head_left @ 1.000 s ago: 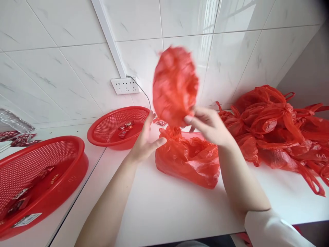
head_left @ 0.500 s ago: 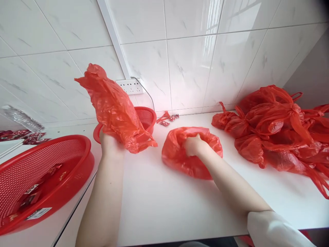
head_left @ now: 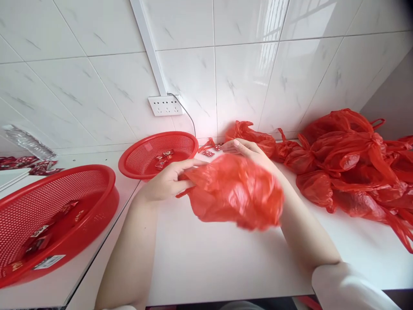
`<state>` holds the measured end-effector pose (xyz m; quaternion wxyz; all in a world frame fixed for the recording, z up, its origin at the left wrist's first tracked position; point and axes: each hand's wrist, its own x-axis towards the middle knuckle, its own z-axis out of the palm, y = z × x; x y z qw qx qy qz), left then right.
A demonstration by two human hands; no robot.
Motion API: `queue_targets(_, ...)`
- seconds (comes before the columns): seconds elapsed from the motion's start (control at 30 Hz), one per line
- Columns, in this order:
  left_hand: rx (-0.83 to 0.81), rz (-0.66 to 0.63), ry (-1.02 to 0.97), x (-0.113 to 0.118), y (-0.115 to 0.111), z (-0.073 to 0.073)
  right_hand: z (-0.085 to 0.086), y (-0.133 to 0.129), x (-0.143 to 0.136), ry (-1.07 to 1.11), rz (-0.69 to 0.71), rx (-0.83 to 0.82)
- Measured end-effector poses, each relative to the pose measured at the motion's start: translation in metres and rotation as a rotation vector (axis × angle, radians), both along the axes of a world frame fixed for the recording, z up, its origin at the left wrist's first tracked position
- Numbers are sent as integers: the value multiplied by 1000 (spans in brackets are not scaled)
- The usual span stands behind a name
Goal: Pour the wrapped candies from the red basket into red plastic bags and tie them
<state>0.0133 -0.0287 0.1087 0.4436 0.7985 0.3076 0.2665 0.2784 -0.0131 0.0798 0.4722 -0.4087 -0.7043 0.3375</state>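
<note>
Between my arms hangs a crumpled red plastic bag [head_left: 235,191], slightly blurred. My left hand [head_left: 166,180] pinches its left end between thumb and fingers. Just behind the bag's upper edge is my right hand [head_left: 247,150], its fingers stretched out to the left and partly hidden by the bag. Another red bag [head_left: 250,132] lies behind my right hand, close to the wall. Small red-and-white packets [head_left: 208,153] rest on the white table [head_left: 206,267] near the fingertips of my right hand.
A large red basket [head_left: 100,215] with a few packets stands at the left; a smaller one [head_left: 190,148], also holding packets, is behind my left hand. Knotted red bags [head_left: 348,159] pile up at the right. A clear plastic bottle [head_left: 29,142] and a wall socket [head_left: 166,106] are at the back.
My left hand has come down and right, uncovering the small basket. My right hand is out of the bag on the table and farther back. A red bag now lies by the wall.
</note>
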Motion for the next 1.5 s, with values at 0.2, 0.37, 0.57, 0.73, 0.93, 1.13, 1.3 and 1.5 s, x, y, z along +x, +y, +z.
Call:
queue_targets(0.2, 313, -1, 111, 9, 6, -9, -9, 1, -18, 157, 414, -67)
queue_targets(0.37, 517, 49, 36, 22, 4, -13, -25, 5, -31, 6, 480, -1)
queue_targets(0.57, 554, 289, -64, 26, 6, -16, -23, 5, -29, 116, 441, 73)
queue_targets(0.73, 393, 277, 135, 22, 11, -22, -13, -1, -22, 232, 480, 94)
queue_targets(0.93, 378, 435, 323, 13, 16, -20, -8, 4, -5, 184, 371, 131)
queue_targets(1.13, 229, 586, 513, -13, 14, -6, -8, 13, 22, 128, 37, 157)
queue_targets(1.3, 719, 797, 313, 5, -23, 11, -3, 3, 15, 16, 210, 197)
queue_targets(1.5, 401, 293, 90, 46, -26, -12, -1, -7, -4, -90, 356, 219)
